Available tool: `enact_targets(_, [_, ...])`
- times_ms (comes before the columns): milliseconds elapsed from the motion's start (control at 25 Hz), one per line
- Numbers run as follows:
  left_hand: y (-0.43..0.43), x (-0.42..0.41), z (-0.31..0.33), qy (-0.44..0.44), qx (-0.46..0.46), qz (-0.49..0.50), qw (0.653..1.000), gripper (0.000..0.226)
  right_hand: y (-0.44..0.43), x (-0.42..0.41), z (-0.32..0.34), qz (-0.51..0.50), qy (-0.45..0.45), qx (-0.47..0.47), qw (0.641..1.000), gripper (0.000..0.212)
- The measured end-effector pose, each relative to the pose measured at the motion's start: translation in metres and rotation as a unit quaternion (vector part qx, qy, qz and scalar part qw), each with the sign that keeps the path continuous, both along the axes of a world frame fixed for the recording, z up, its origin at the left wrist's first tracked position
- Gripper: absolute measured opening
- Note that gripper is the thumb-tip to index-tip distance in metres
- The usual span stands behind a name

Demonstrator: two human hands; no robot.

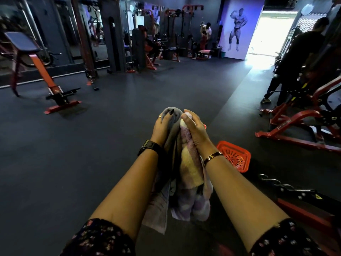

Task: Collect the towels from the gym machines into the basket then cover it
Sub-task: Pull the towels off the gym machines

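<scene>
Fingers (168,115) of the left hand (162,126) curl over a grey cloth towel (175,119), while the right hand (193,130) grips a pink, yellow and lilac striped towel (190,172); the two towels are bunched together and hang between the forearms. Below spreads the dark rubber floor (92,145), with a red steel-framed gym machine (295,141) at the right. Just right of the right wrist, a red-orange perforated plastic basket (238,159) stands on that floor.

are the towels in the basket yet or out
Out. Left hand grips the grey towel, right hand the striped towel; the orange basket lies apart.
</scene>
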State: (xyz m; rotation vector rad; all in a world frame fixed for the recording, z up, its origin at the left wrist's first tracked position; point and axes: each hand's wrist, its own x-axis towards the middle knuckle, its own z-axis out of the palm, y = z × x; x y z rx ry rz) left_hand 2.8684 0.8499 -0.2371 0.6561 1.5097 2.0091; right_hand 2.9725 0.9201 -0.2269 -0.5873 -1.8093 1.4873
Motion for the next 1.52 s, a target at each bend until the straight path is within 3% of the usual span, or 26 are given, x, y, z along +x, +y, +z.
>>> enact_targets(160, [0.023,-0.025,0.000,0.005,-0.004,0.016,1.000,0.072,0.033,-0.033,-0.004,0.048,-0.012,-0.009,0.999,0.068])
enact_targets(280, [0.038,-0.049,-0.004,0.004,-0.015,0.035,0.999,0.051,0.049,-0.055,-0.008,0.051,-0.003,-0.023,0.998,0.055])
enact_targets(440, [0.053,-0.085,-0.009,0.005,-0.014,0.044,0.999,0.062,0.069,-0.095,-0.013,0.066,-0.008,-0.022,0.998,0.054])
enact_targets(640, [0.076,-0.158,-0.022,-0.008,-0.007,0.050,0.999,0.044,0.092,-0.168,-0.026,0.066,-0.012,-0.022,0.998,0.056])
enact_targets(800, [0.098,-0.234,-0.021,0.001,-0.011,0.035,0.999,0.048,0.109,-0.242,-0.027,0.045,-0.010,-0.026,0.999,0.069])
enact_targets(920, [0.120,-0.300,-0.018,0.006,-0.021,0.004,1.000,0.044,0.125,-0.301,-0.023,0.010,-0.001,-0.036,0.999,0.057])
enact_targets(1000, [0.129,-0.333,-0.017,0.009,-0.027,-0.012,1.000,0.051,0.133,-0.330,-0.023,-0.005,0.001,-0.041,0.999,0.048])
enact_targets(1160, [0.148,-0.395,-0.028,0.014,-0.037,-0.029,0.999,0.068,0.145,-0.387,-0.035,-0.020,-0.009,-0.042,0.999,0.062])
enact_targets(1280, [0.174,-0.424,-0.038,0.009,-0.041,-0.049,0.998,0.064,0.165,-0.413,-0.042,-0.045,-0.003,-0.050,0.998,0.057])
enact_targets(1520, [0.247,-0.474,-0.049,0.015,-0.057,-0.070,0.996,0.045,0.229,-0.462,-0.055,-0.079,0.010,-0.069,0.994,0.069])
